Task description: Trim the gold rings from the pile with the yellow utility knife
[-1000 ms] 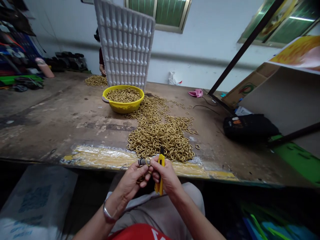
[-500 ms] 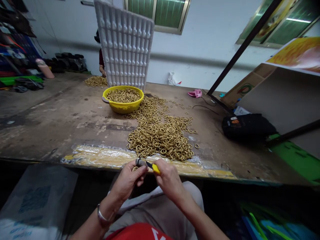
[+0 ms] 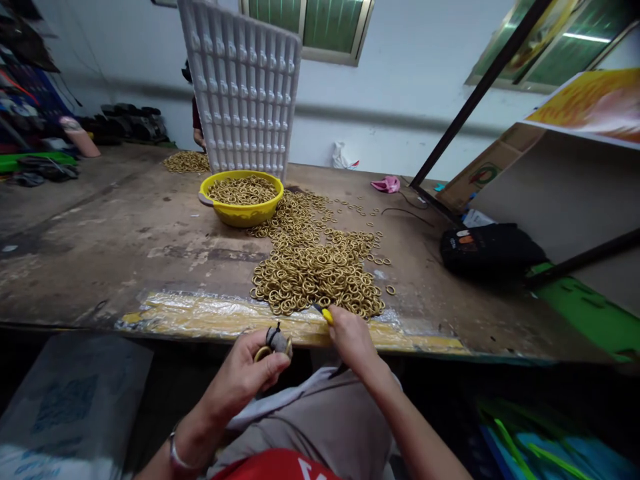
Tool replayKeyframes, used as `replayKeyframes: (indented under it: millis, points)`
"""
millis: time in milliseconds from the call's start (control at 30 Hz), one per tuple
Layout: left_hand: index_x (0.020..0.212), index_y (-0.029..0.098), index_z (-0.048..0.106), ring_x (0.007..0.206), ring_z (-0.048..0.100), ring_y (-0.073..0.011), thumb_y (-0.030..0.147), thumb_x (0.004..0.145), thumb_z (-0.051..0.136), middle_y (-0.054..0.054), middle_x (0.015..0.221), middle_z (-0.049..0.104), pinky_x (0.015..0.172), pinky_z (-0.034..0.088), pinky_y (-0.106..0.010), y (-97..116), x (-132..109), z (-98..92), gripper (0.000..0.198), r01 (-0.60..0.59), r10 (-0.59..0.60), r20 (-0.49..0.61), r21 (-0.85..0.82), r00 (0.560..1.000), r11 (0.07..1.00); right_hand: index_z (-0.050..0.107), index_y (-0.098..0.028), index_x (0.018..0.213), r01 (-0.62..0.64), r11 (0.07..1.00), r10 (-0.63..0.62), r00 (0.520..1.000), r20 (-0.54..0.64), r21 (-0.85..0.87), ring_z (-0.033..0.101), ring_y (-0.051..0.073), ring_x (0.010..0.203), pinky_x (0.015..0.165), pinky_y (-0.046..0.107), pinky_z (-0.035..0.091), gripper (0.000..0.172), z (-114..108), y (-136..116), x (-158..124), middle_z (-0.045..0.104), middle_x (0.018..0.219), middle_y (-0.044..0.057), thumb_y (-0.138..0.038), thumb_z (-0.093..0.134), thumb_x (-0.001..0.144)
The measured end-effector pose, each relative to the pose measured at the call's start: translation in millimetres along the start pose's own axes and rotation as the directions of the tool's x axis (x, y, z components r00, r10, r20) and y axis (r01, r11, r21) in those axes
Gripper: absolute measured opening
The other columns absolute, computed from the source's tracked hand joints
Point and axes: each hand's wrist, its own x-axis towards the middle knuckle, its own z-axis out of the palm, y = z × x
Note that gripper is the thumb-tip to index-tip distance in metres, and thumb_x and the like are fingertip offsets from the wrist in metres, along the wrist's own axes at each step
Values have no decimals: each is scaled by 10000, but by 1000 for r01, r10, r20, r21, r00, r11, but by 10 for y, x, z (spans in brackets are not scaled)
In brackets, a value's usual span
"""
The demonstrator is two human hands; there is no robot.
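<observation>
In the head view, a pile of gold rings (image 3: 317,277) is spread over the table (image 3: 125,230). In front of the pile, toward its left side, the left hand (image 3: 245,367) is seen with thumb and fingers pinched together on a few held rings (image 3: 261,353); a grey wrap (image 3: 278,342) bound in black is seen at its fingers. At the pile's near edge, a yellow cutter knife (image 3: 327,316) is gripped by the right hand (image 3: 353,339), its fingers clamped around the handle. The dark blade is pointed at the pile; whether rings are touched by it cannot be told. Behind the pile, to its left, a yellow bowl (image 3: 243,215) is filled with more rings. To the pile's right, a black bag (image 3: 493,248) is set.
</observation>
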Motion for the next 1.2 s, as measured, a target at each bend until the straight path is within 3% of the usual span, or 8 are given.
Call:
replayKeyframes:
  millis: [133, 267, 433, 533, 633, 767, 900, 1200]
  points:
    - [721, 170, 528, 612, 470, -117, 263, 798, 605, 16, 655, 515, 559, 380, -216, -183, -23, -9, 143, 0, 2, -4, 272, 1000, 962, 580, -184, 770, 70, 982, -59, 996, -68, 178, 569, 149, 673, 616, 245, 312, 184, 97, 23, 85, 646, 743, 28, -224, 485, 922]
    - [841, 176, 543, 732, 573, -188, 185, 806, 537, -45, 785, 629, 696, 459, -301, -684, -54, 6, 36, -13, 52, -39, 660, 998, 751, 594, -186, 814, 161, 965, -145, 985, -90, 207, 577, 152, 765, 670, 230, 346, 104, 179, -219, 152, 632, 830, 29, -185, 522, 888]
    - [1056, 165, 594, 1159, 530, -366, 238, 716, 669, -174, 1215, 608, 959, 414, -517, -1012, -154, -10, 356, 11, 115, -74, 880, 991, 475, 608, -198, 970, 177, 983, -177, 984, -4, 40, 590, 152, 778, 666, 242, 362, 229, 226, -432, 304, 609, 985, 54, -64, 496, 822]
    - [854, 176, 616, 892, 635, -260, 271, 819, 577, -97, 920, 686, 808, 494, -373, -867, -118, -9, 108, 2, 135, -101, 808, 986, 590, 613, -174, 903, 167, 983, -167, 986, -14, 80, 578, 146, 749, 668, 246, 368, 194, 233, -434, 382, 607, 967, 68, -59, 482, 818]
    - [807, 183, 598, 653, 607, -173, 309, 885, 510, -26, 703, 651, 641, 476, -262, -629, 1, -10, 173, 9, 171, -253, 583, 952, 812, 588, -162, 751, 103, 885, -94, 995, -42, 454, 534, 128, 682, 643, 233, 376, 122, 183, -412, 373, 585, 771, 27, -170, 512, 846]
    - [1026, 188, 626, 817, 635, -195, 288, 856, 586, -58, 906, 695, 763, 474, -275, -405, 174, -28, 201, -117, 273, -341, 415, 900, 902, 481, -184, 655, -224, 361, -126, 950, 286, 905, 326, 63, 417, 418, 197, 271, 286, 27, -414, 245, 391, 512, -73, -408, 560, 813]
    - [999, 190, 669, 863, 628, -205, 252, 854, 587, -58, 920, 706, 802, 472, -285, -348, 267, -33, 178, -176, 265, -242, 335, 933, 926, 469, -184, 691, -481, 61, -233, 845, 481, 874, 308, 27, 360, 350, 166, 222, 377, -83, -398, 166, 453, 527, -81, -487, 692, 664]
    - [918, 126, 662, 608, 582, -139, 275, 798, 640, -44, 745, 676, 551, 496, -238, -190, 337, 7, 192, -64, 64, -149, 8, 987, 998, 454, -170, 675, -654, -57, -337, 724, 602, 754, 294, 2, 347, 341, 134, 195, 365, -10, -261, 241, 455, 510, -91, -413, 723, 630]
